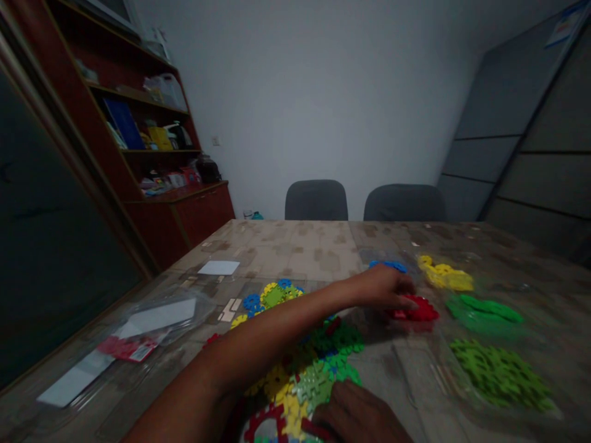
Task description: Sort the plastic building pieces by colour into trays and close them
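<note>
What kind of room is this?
It looks like a room in a home, maybe a dining room. There's a big patterned table, two grey chairs behind it, and a reddish-brown cabinet with household things on its shelves.

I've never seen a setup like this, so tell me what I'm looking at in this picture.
There's no machine here, just a person working bare-handed, seen from a camera worn on that person's head, looking forward and down. On the patterned table lie mixed, brightly coloured pieces, with sorted yellow pieces and green pieces at the right. The left hand reaches across to the red pieces; the right hand is low in the picture, by a dark red piece. I can't tell whether either holds anything.
</note>
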Demonstrator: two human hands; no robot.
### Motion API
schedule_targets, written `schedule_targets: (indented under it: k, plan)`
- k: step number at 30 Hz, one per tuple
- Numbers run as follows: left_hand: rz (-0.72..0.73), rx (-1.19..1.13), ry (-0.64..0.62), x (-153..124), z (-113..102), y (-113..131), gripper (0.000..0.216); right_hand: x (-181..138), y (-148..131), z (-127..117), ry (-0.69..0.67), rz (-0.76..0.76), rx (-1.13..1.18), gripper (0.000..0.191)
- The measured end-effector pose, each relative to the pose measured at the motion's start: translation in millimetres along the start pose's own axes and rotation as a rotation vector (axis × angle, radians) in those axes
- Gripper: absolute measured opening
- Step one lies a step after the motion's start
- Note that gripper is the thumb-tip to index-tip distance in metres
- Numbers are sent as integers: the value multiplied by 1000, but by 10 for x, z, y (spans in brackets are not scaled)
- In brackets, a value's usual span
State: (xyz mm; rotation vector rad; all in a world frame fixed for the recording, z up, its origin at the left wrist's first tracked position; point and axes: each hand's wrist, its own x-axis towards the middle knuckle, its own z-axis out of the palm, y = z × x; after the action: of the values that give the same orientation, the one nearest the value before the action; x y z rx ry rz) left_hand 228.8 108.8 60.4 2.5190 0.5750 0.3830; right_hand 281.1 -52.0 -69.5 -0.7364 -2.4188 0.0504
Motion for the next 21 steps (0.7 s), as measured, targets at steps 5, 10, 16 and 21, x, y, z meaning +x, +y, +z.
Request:
schedule_targets:
  k: [5,10,16,21]
  plan:
    - [18,13,36,-216,-68,-53,13,26,-11,-18,9,-16,-7,23]
    - [-5,6,114,-759,-223,-91,19,74,-33,-142,-88,36,60,19]
    - [-197,85,90,-1728,-450,-83,20,100,-50,-277,-168,110,187,18]
    - [-317,111,91,-2423,-451,-136,19,148,-40,-397,-251,150,293,13]
